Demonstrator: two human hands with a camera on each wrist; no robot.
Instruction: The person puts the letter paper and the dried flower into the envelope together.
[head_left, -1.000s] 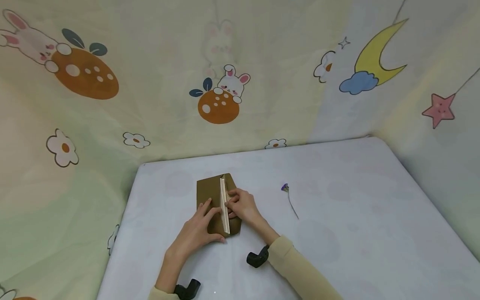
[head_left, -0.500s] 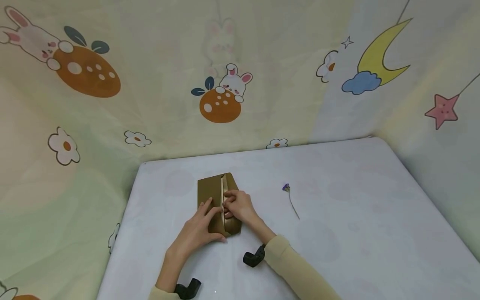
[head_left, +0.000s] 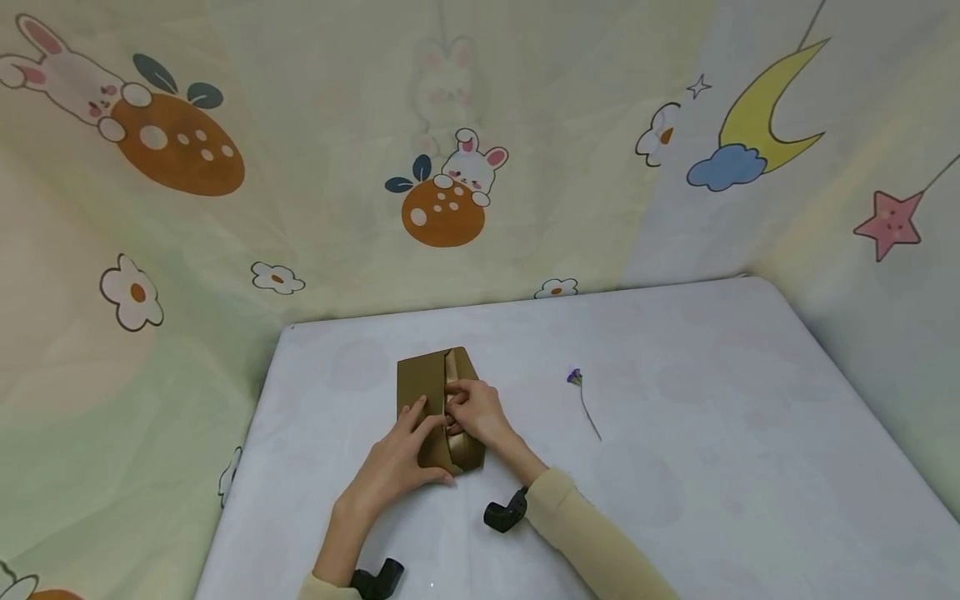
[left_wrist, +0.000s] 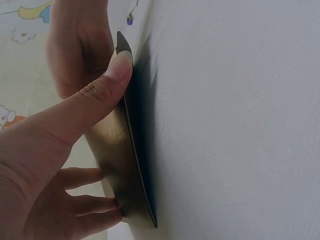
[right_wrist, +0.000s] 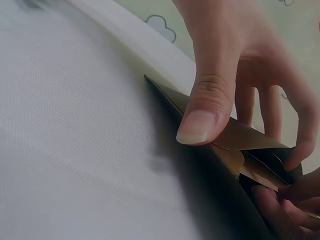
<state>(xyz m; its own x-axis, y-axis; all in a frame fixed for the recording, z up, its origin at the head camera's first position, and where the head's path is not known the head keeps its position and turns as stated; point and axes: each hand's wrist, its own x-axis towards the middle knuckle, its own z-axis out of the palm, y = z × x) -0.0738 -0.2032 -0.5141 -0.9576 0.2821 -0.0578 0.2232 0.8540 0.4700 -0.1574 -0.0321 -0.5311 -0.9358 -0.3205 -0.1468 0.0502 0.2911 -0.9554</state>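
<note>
A gold-brown envelope (head_left: 420,375) lies on the white table, its flap (head_left: 468,452) folded out to the right. My left hand (head_left: 397,457) holds the envelope's near part: the thumb is along its edge, and the other fingers rest on its upper face by the opening. My right hand (head_left: 480,414) has curled fingers at that opening. In the right wrist view its fingertips pinch a pale strip (right_wrist: 261,180), apparently the edge of a card; the card's remainder is hidden inside the envelope. The left wrist view shows the envelope (left_wrist: 120,150) slightly raised at its near edge.
A dried purple flower (head_left: 575,377) with a thin stem lies to the right of the envelope. The white table (head_left: 720,433) has its far edge against a patterned cloth wall (head_left: 337,167). Black camera mounts (head_left: 506,511) sit on both wrists.
The cream card edge that stood out of the opening has slid left into the envelope, pushed by my right hand, which has shifted slightly left. My left hand stays in place.
</note>
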